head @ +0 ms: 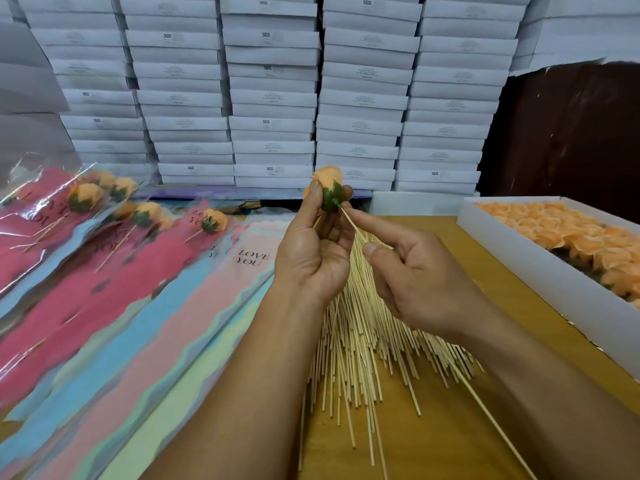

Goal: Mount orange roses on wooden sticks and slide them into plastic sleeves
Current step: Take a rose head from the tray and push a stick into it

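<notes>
Dozens of bare wooden sticks point(360, 348) lie fanned on the surface near its front edge, under the forearms — a large stock yet to be used. Just above the pile, the right hand point(412, 271) pinches one stick point(356, 230) between thumb and forefinger, the stick's long tail running back towards the front right corner. Its tip meets the green base of an orange rose point(327, 188), which the left hand point(311, 251) grips with fingers curled round the bloom, base turned towards the stick. The stick looks to be at or just inside the base; how deep it sits I cannot tell, so this mounting is judged to be under way, not done.

Along the left side of the surface, coloured plastic sleeves point(194, 306) printed "LOVE YOU" lie overlapped, the nearer ones with no flower showing in them. Further back at the left, several finished roses point(145, 213) on sticks already sit inside sleeves — perhaps half a dozen, though the overlap makes counting unsure. At the right edge a white tray point(519, 258) holds many loose orange rose heads point(554, 230), so most of the job appears to remain. Stacked white boxes point(270, 98) fill the wall beyond the far edge.
</notes>
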Available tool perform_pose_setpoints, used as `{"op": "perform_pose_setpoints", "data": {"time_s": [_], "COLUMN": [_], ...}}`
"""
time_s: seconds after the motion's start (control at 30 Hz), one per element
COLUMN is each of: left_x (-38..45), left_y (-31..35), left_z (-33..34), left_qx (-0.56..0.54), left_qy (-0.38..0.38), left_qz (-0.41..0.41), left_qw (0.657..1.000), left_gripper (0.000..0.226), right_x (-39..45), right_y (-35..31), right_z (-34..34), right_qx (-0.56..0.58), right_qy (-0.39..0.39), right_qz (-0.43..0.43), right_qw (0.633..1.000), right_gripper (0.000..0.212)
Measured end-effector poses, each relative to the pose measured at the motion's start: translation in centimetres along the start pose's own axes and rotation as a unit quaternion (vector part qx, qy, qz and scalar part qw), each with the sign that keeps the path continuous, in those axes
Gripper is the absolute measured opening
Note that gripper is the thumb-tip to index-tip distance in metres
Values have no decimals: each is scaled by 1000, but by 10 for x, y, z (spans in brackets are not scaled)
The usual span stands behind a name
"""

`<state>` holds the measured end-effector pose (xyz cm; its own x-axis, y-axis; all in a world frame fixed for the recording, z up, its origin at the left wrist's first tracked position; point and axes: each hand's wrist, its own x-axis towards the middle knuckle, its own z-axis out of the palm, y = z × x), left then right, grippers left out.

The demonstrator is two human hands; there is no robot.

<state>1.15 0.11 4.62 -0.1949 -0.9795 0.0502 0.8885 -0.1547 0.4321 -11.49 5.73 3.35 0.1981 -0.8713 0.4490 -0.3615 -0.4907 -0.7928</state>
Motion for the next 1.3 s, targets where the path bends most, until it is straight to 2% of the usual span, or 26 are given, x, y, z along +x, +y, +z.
{"op": "perform_pose_setpoints", "data": {"time_s": [0.23,0.4,0.57,0.73,1.0,1.2,1.3], "left_x": [-1,-2,-1,-1,-2,0,0], "left_y": [-1,-2,-2,-1,-2,-1,-2], "left_z": [1,2,1,0,-1,-1,-2], "left_qx": [13,3,4,-2,-3,-6,3], "left_qy": [-6,-2,-2,-11,-8,-6,-6], "left_qz": [10,20,21,13,16,18,14], "left_qw": [1000,1000,1000,1000,1000,1000,1000], "left_gripper": [25,44,44,27,48,47,37], "right_x": [1,1,1,0,0,0,0], "right_y": [2,2,2,2,1,1,0], "right_z": [0,-1,-3,-3,-5,-6,-6], "right_qx": [7,6,7,4,-3,-3,-4], "right_qy": [5,7,4,2,8,6,3], "right_qz": [6,10,8,7,14,18,17], "right_qw": [1000,1000,1000,1000,1000,1000,1000], "right_gripper": [47,47,47,47,48,48,48]}}
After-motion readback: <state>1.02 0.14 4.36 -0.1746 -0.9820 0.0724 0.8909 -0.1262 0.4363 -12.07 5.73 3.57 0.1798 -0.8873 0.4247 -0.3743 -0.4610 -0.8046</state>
